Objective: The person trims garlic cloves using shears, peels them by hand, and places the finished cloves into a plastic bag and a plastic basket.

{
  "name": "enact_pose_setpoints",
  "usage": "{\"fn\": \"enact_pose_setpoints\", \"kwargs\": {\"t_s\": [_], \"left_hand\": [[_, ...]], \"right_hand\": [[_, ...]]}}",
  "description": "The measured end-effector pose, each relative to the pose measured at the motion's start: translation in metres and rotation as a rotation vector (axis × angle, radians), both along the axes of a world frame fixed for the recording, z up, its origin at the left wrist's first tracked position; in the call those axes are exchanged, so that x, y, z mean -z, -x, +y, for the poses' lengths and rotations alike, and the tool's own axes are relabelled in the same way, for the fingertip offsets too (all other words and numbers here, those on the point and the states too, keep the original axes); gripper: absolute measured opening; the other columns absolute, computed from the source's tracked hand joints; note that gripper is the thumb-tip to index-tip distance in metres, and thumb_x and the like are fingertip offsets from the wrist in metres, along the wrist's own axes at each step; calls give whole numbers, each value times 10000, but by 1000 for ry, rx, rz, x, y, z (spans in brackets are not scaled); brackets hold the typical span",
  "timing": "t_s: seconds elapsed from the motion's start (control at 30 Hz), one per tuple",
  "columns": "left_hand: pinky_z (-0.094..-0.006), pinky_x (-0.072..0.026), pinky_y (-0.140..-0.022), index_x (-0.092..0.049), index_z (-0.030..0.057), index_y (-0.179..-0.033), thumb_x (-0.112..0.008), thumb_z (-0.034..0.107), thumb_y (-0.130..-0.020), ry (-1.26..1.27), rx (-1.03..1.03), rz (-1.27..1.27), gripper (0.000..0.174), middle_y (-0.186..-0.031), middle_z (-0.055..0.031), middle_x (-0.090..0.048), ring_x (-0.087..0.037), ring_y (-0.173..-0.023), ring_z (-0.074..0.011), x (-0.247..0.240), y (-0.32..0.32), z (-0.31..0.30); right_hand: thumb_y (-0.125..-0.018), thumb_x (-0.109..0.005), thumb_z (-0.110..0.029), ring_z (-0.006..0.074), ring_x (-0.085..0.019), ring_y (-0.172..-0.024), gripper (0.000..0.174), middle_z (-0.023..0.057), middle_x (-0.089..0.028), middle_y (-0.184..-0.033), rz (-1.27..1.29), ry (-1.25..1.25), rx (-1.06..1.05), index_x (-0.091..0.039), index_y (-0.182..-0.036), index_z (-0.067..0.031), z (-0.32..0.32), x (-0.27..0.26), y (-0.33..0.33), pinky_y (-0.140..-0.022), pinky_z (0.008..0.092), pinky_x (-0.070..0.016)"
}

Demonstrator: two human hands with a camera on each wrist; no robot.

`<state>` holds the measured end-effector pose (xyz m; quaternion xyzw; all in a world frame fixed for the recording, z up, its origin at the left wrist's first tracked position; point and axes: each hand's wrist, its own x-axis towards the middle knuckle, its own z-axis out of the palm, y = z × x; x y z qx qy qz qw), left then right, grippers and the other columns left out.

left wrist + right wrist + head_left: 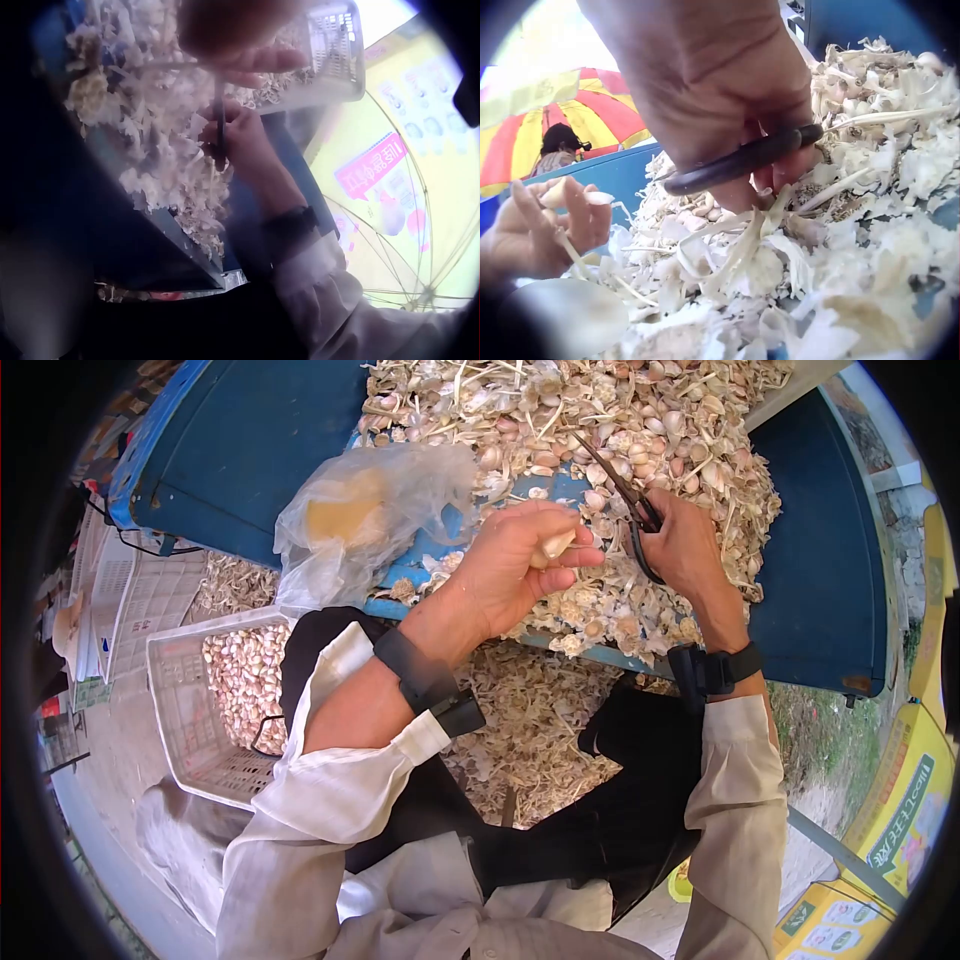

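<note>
My left hand (490,575) grips a pale garlic piece (557,544), its fingers curled round it above the near edge of the heap. In the right wrist view a pale end of garlic (598,198) pokes out between those fingers. My right hand (687,547) holds dark scissors (640,508), blades pointing up and away to the left. Seen from the right wrist, the black handle loop (742,163) crosses in front of the fingers, which reach down at the garlic heap. The heap (690,420) mixes cloves, dry stalks and papery skins.
A blue table (240,460) with raised sides bears the heap. A clear plastic bag (400,480) with something yellowish lies left of my left hand. Lower left stands a white plastic crate (185,730) of garlic cloves (245,675). Skins (530,710) cover the ground between my knees.
</note>
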<state>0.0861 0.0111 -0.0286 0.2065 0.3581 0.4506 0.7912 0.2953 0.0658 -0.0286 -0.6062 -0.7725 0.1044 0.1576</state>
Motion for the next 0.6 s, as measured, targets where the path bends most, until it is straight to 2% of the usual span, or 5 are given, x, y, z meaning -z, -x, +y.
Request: {"fn": "enact_pose_setpoints", "kwargs": {"t_s": [0.1,0.13,0.27,0.37,0.6], "left_hand": [[-181,-511,-585,-575,64,-1064,-578,299,-924,-35,69,40,274,-970,-75,-621,-633,-818,-139,8,-9,2],[-180,-516,-597,-576,68,-1083,-587,308,-920,-38,88,40,290,-961,-66,-623,-632,-810,-134,8,-13,2],[-176,-502,-575,-571,64,-1140,-611,283,-913,-170,79,-11,317,-909,-26,-631,-619,-765,-91,21,-21,3],[-178,-484,-545,-575,47,-1112,-590,227,-925,-193,26,1,260,-898,-28,-630,-614,-735,-79,18,-18,0],[-190,-451,-457,-522,-8,-1032,-558,178,-927,-319,-45,16,217,-847,-73,-626,-619,-653,-111,10,-15,4]], "right_hand": [[-720,-739,-161,165,-541,-579,237,90,-588,-644,307,87,-75,-578,-797,-5,-3,-10,-3,-556,313,-429],[-726,-750,-126,77,-438,-619,229,5,-542,-653,519,182,-112,-580,-834,-17,-15,-29,9,-556,246,-393],[-747,-741,-85,49,-475,-677,215,-14,-587,-750,605,221,-254,-613,-901,-8,-28,-40,21,-581,219,-392],[-744,-743,-71,35,-495,-676,221,-17,-602,-757,814,212,-189,-626,-918,-2,-30,-33,25,-580,213,-401],[-736,-760,-100,25,-502,-634,230,-33,-599,-712,837,105,-191,-643,-915,-16,-28,-30,36,-552,197,-401]]}}
